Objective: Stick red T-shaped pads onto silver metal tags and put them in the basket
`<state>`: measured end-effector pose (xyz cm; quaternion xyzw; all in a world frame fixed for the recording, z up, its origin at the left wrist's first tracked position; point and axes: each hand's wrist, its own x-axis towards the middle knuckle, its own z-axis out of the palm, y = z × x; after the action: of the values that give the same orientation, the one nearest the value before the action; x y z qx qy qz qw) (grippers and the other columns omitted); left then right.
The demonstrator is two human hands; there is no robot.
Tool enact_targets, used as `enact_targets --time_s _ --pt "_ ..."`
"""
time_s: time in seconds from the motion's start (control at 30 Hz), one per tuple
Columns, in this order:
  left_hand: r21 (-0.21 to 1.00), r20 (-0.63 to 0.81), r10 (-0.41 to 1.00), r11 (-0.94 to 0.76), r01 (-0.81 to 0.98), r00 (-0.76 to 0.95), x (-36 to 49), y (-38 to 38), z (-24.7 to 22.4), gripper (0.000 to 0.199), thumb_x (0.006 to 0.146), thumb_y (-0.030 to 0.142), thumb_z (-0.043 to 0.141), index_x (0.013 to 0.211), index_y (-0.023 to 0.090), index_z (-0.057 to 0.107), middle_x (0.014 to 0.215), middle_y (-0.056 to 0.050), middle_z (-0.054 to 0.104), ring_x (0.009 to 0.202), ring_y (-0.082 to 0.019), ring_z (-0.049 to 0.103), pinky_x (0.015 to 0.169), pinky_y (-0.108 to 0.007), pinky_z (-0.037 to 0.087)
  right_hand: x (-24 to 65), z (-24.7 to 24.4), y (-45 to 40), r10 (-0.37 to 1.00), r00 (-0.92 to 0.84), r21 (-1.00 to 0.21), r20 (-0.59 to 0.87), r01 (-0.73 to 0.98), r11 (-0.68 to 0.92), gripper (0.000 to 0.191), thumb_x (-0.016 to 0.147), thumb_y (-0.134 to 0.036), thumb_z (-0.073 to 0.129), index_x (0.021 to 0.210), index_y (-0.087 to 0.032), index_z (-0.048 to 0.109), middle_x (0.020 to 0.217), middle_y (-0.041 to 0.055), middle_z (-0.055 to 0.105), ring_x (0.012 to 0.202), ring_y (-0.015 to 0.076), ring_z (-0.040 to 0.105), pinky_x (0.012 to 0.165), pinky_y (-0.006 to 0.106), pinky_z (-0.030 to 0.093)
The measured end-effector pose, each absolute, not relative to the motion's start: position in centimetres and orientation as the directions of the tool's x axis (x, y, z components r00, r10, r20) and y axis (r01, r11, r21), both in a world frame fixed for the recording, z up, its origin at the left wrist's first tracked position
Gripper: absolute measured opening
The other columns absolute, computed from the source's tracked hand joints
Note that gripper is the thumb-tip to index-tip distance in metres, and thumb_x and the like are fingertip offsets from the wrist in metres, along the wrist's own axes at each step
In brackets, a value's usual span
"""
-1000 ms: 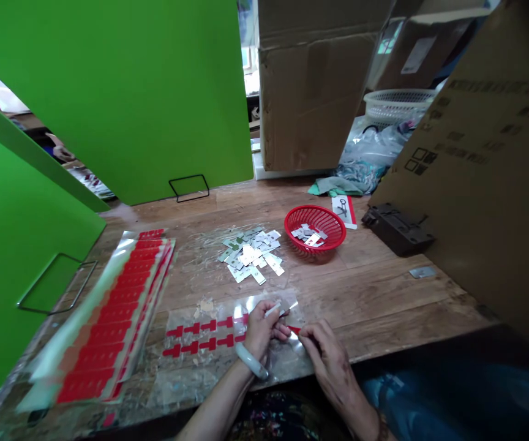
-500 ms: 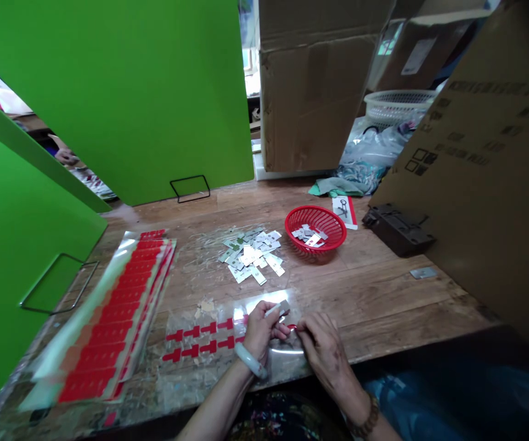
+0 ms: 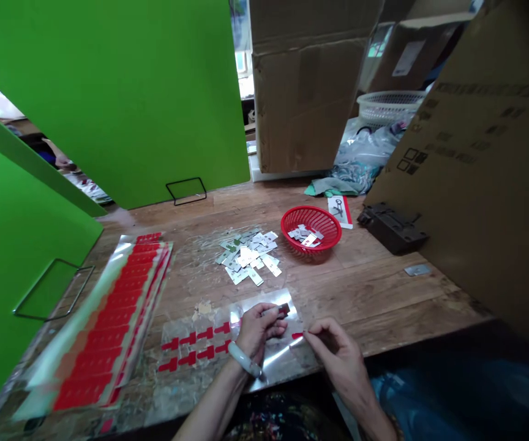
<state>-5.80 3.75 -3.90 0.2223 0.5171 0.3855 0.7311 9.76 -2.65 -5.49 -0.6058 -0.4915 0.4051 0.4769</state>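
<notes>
My left hand (image 3: 259,331), with a pale bangle at the wrist, is closed around a small metal plate (image 3: 283,310) that now looks dark. It rests over a clear plastic sheet (image 3: 283,361) near the table's front edge. To its right my right hand (image 3: 340,355) pinches the end of a small red sticker (image 3: 297,335) between thumb and forefinger. Left of my hands, rows of red T-shaped stickers (image 3: 206,332) lie on the clear film. Beyond them is a loose pile of silvery metal plates (image 3: 248,254). The left hand's fingers partly hide the plate it holds.
A red basket (image 3: 310,247) holding several metal plates stands behind my hands. Stacked red sticker sheets (image 3: 108,318) lie at the left. On the right are a dark metal block (image 3: 393,228) and a single plate (image 3: 417,270). Green panels (image 3: 154,92) and cardboard (image 3: 310,110) wall the table.
My right hand has drawn away to the right from my left hand, with the red sticker at its fingertips. The plate in my left hand has tilted. The whole view has shifted slightly.
</notes>
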Motion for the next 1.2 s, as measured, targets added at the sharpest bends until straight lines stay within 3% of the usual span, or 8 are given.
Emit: enact_targets --time_s 0.13,0.33,1.2 --pt "0.700 -0.607 0.776 0.624 -0.347 0.172 -7.0 3.4 -2.2 0.022 0.076 0.007 0.064 0.097 0.009 0.056 0.068 -0.009 0.070 0.060 -0.014 0.068 0.064 -0.021 0.056 9.1 -4.4 -1.6 0.980 0.186 -0.992 -0.073 0.092 -0.091 0.017 0.078 -0.034 0.063 0.074 -0.020 0.053 0.070 -0.0011 0.056 0.067 0.0151 0.054 0.065 0.025 0.044" --pt "0.681 -0.593 0.771 0.635 -0.365 0.234 -8.8 1.7 0.5 0.025 0.074 0.005 0.065 0.098 0.008 0.057 0.095 -0.016 0.070 0.081 -0.019 0.070 0.075 -0.023 0.056 7.2 -2.4 -0.8 0.980 0.163 -0.989 -0.112 0.075 -0.125 0.019 0.076 -0.035 0.063 0.070 -0.020 0.054 0.065 -0.0013 0.057 0.064 0.0151 0.054 0.059 0.025 0.043" --pt "0.662 -0.609 0.740 0.672 -0.332 0.286 -8.4 0.6 1.3 0.031 0.067 0.007 0.072 0.096 0.008 0.062 0.083 -0.011 0.071 0.078 -0.020 0.070 0.075 -0.025 0.056 6.3 -1.9 -1.3 0.987 0.132 -0.987 -0.096 0.113 -0.111 0.015 0.078 -0.030 0.061 0.069 -0.020 0.055 0.068 -0.0013 0.058 0.064 0.0140 0.054 0.061 0.024 0.044"
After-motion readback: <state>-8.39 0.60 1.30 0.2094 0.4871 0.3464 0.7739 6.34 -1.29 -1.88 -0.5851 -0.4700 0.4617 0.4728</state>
